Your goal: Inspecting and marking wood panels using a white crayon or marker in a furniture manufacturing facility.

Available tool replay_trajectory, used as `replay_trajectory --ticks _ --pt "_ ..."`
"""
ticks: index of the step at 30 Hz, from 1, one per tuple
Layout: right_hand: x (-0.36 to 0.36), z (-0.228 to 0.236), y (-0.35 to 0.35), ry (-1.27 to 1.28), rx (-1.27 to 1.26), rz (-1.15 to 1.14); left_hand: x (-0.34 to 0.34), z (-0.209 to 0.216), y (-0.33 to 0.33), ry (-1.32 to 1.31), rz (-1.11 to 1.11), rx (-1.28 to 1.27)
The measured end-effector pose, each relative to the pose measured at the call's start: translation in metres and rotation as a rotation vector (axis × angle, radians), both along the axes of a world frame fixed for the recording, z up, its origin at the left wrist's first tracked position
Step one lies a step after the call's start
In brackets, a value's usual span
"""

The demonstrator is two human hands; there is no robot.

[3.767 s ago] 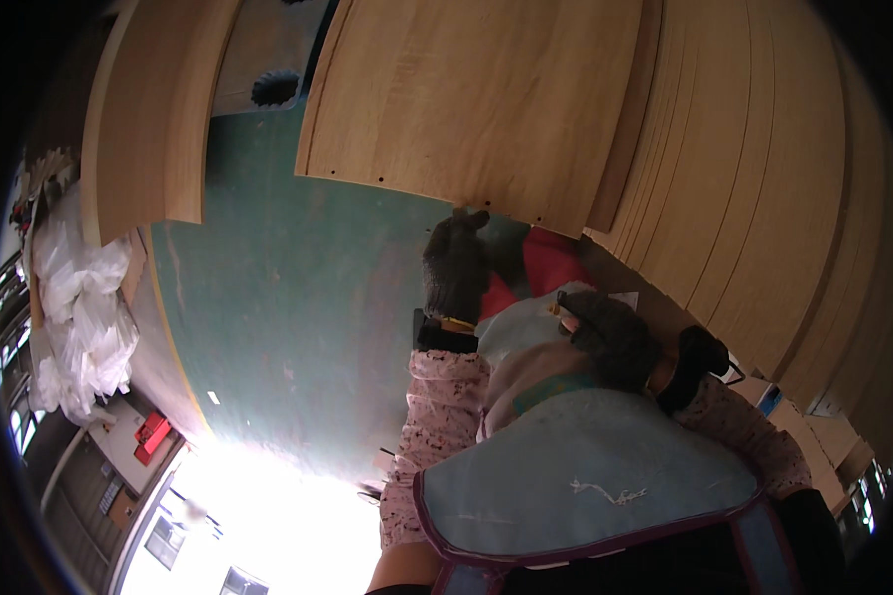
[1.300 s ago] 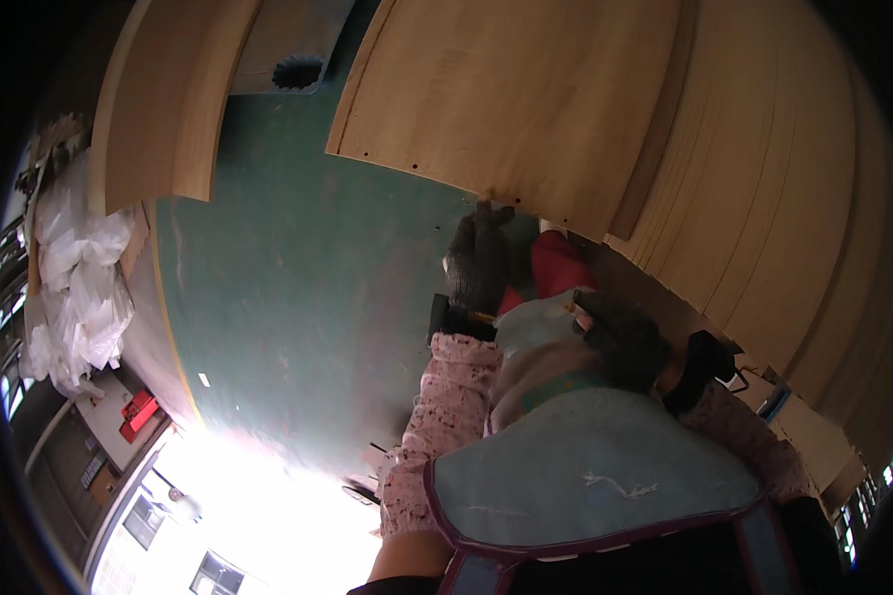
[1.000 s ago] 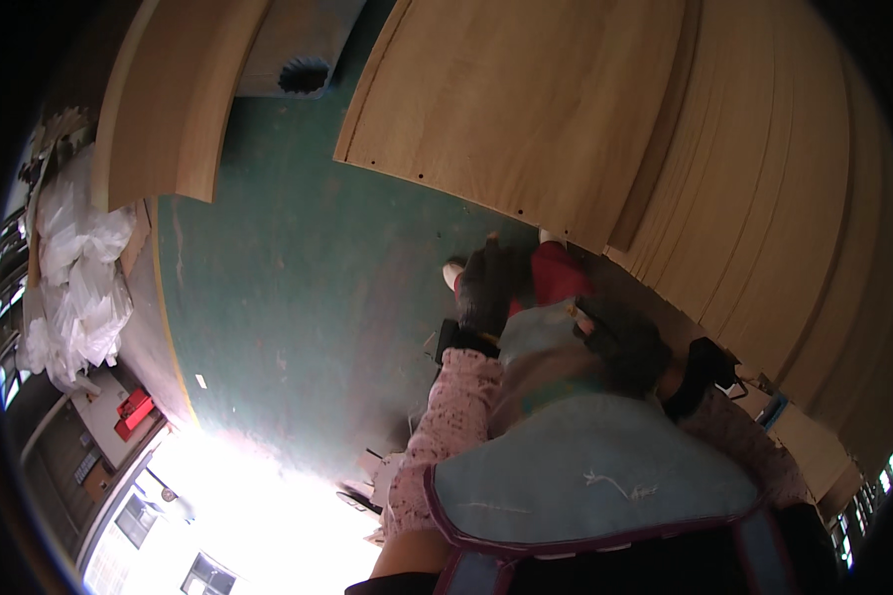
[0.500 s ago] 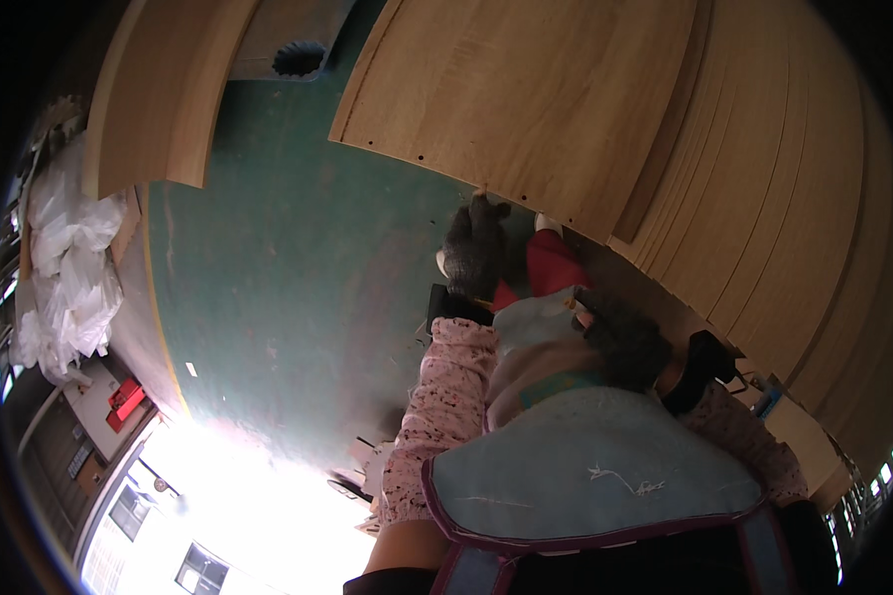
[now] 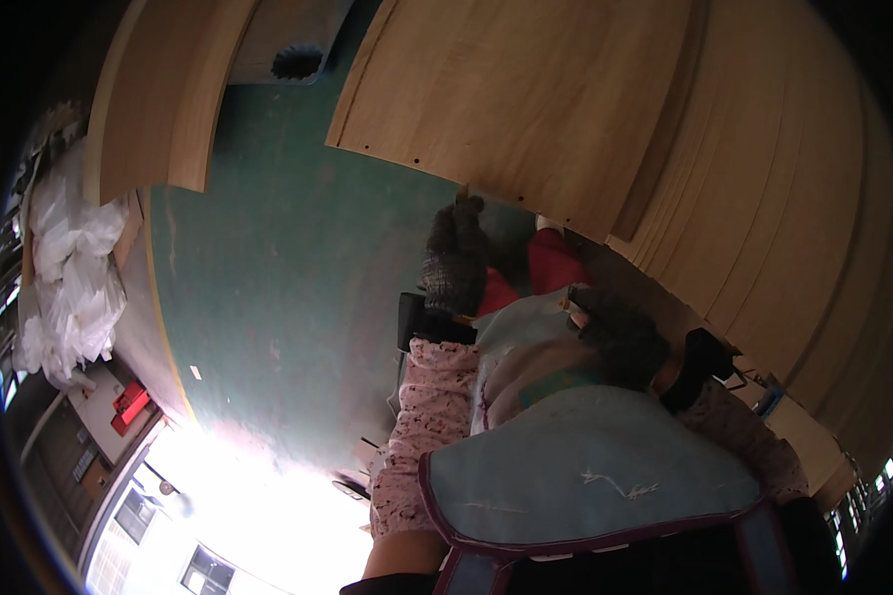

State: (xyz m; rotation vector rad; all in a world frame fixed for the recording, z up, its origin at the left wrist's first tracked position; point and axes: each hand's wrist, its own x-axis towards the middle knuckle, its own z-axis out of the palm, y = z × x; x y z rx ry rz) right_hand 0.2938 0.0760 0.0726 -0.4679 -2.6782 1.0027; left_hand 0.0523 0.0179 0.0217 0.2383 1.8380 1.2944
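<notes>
My left hand [image 5: 454, 253], in a grey knit glove, reaches up to the near edge of a wood-grain panel [image 5: 526, 89]. Its fingers are drawn together, and a small brownish tip [image 5: 463, 191] shows at the edge; whether it is a fingertip or a small piece cannot be made out. Several dark holes [image 5: 417, 161] run along that edge. In front of my light blue apron [image 5: 585, 446], my right hand [image 5: 620, 332], in a dark glove, is curled closed. Pale tips show at its fingers, and anything inside is hidden.
More wood-grain panels [image 5: 764, 178] lie layered at the right. Another panel [image 5: 159, 99] stands at the upper left beside a blue-grey piece with a dark opening [image 5: 298, 61]. Clear plastic bags [image 5: 74, 268] and a red box [image 5: 129, 405] lie farther left, past the green floor [image 5: 278, 258].
My left hand has shifted slightly left and down along the panel edge, its fingers bunched closer. My right hand has barely moved.
</notes>
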Motion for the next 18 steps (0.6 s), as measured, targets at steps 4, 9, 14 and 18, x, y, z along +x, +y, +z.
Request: replay_trajectory --ticks 4,9,14,18 --pt "0.003 0.002 -0.004 -0.143 -0.169 -0.110 -0.004 -0.009 -0.011 0.099 -0.010 0.121" --pt "0.004 -0.002 0.000 -0.078 -0.030 -0.060 -0.006 -0.006 -0.012 0.015 0.022 0.019" --pt "0.005 -0.001 0.002 -0.003 0.049 -0.005 -0.012 -0.002 -0.004 0.064 -0.061 -0.011" --pt "0.004 -0.001 0.002 -0.002 0.021 -0.013 -0.010 -0.022 -0.005 -0.070 0.052 0.076"
